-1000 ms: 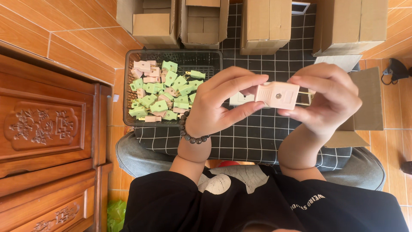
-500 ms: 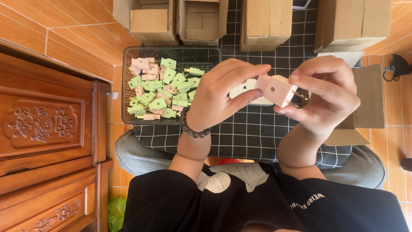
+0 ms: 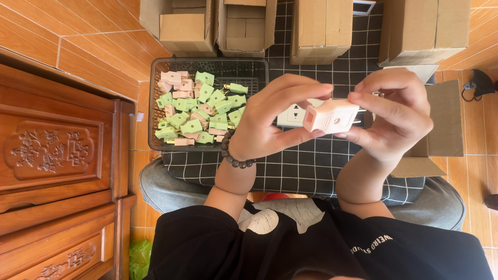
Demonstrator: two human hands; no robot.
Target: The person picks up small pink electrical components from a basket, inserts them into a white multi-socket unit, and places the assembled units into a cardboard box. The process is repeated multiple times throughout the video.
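A pale pink plug [image 3: 331,116], turned level since a moment ago, sits pinched between left hand [image 3: 270,122] and right hand [image 3: 397,114], above a white socket [image 3: 291,115], beside a basket [image 3: 155,109] of plugs

Orange-brown tiled floor [image 3: 88,39] with pale grout lines, carved dark wooden cabinet [image 3: 52,155] along the left, row of open cardboard boxes [image 3: 244,26] at the top, black-and-white checked cloth [image 3: 290,171] spread in the middle, bright even daylight.
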